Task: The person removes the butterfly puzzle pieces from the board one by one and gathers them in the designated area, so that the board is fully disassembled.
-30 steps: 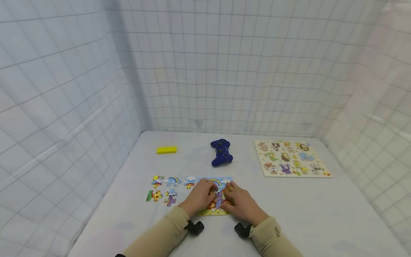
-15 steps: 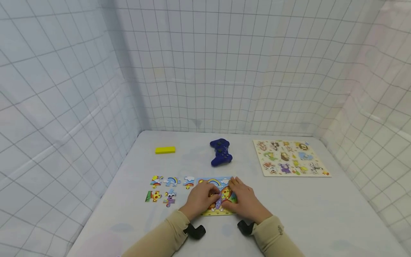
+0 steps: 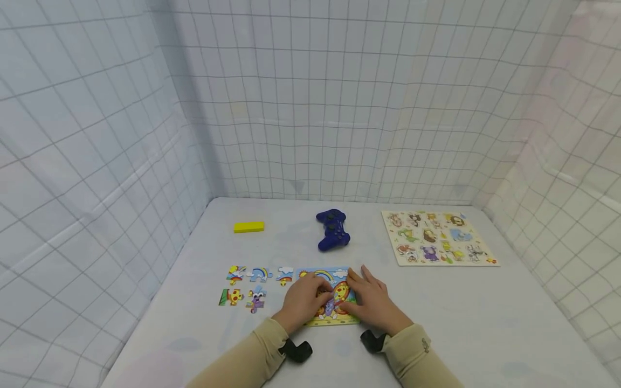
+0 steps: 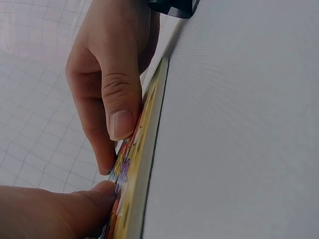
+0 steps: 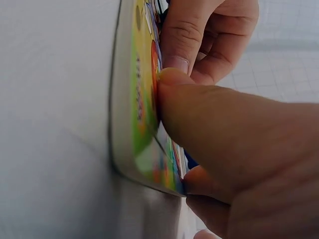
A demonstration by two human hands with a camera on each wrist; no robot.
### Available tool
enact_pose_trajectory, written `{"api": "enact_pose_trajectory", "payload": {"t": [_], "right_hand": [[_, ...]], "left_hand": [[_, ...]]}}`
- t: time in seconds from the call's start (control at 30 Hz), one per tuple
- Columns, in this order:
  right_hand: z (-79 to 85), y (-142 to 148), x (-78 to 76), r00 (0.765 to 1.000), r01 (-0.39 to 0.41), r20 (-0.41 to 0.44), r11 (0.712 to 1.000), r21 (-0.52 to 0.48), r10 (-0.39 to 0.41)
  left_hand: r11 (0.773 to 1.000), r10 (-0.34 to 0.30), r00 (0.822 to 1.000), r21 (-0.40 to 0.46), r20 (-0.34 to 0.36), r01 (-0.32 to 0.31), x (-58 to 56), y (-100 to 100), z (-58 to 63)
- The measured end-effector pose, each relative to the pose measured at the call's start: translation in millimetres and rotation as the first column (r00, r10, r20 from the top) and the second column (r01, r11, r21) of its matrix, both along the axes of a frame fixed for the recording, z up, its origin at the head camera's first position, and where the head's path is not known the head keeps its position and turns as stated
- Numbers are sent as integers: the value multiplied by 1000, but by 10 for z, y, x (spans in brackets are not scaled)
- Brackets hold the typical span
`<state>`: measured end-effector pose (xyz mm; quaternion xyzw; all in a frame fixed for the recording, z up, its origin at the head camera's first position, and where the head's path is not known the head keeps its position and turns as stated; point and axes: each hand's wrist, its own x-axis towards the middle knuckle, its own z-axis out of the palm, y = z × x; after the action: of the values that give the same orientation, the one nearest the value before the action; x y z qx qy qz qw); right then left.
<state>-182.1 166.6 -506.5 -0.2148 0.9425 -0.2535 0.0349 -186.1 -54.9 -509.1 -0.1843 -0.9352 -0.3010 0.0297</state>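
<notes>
Both hands are working over a small cartoon puzzle board (image 3: 335,321) that's lying flat on the white desk (image 3: 485,323). The left hand (image 3: 302,298) is resting its thumb and fingers on the left part of the picture, pretty relaxed, not really gripping. The right hand (image 3: 377,305) is spreading loosely over the right edge, thumb touching the surface. Five loose pieces (image 3: 257,299) are sitting just left of it, and a blue controller (image 3: 333,230) is lying beyond.
</notes>
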Motion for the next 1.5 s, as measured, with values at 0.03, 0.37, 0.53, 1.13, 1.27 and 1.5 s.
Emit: {"api": "enact_pose_trajectory", "payload": {"t": [0.03,0.37,0.53,1.13,1.27,1.5], "right_hand": [[4,-3,1,1000,1,7,1000,-4,-1],[26,-21,7,1000,8,29,1000,-23,-8],[16,-28,5,999,14,45,1000,-25,-13],[29,-35,-8,997,4,80,1000,5,-5],[45,-47,-1,996,5,84,1000,16,-7],[19,-23,-9,997,13,79,1000,21,-15]], "left_hand": [[1000,-2,1000,0,-5,2,-2,2,-3],[999,27,999,-43,-34,-28,-19,29,-42],[999,32,999,-12,-17,-33,-7,26,-19],[986,133,990,104,-43,-128,51,-311,178],[960,224,973,185,-63,-209,34,-587,249],[941,280,958,218,-63,-260,46,-932,294]]}}
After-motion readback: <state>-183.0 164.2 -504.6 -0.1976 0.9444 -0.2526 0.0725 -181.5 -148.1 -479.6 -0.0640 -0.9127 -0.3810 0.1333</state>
